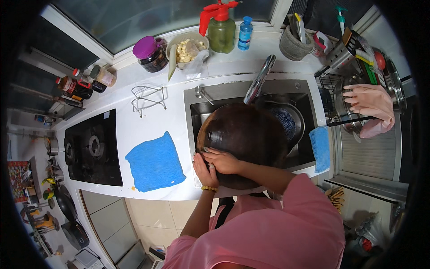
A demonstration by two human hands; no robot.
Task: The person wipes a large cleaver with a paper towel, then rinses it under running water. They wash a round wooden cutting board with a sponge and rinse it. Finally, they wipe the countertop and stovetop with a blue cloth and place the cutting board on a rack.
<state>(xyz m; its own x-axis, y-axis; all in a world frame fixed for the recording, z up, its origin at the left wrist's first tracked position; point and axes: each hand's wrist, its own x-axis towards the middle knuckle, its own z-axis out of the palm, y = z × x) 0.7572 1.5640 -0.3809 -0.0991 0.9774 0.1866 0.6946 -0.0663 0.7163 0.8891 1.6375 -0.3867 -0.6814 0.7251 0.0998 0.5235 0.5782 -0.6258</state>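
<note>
A large round dark-brown board [248, 134], apparently a wooden chopping board, leans over the sink [307, 94]. Its upper face shines as if wet, and a lighter brown band runs along its left edge. My left hand [205, 171], with a yellow bead bracelet at the wrist, grips the board's lower left rim. Just above it my right hand [223, 162] holds the same side, fingers reaching to the rim. Behind the board, a metal pan [299, 117] with a blue patterned thing [284, 121] sits partly hidden in the sink. The chrome faucet [260, 79] ends at the board's top edge.
A blue cloth [156, 163] and a wire rack [148, 97] lie left of the sink, before the gas hob [94, 148]. Along the window stand a garlic basket [186, 50], a spray bottle [221, 32] and jars. Rubber gloves [373, 104] hang on the right-hand dish rack [327, 84].
</note>
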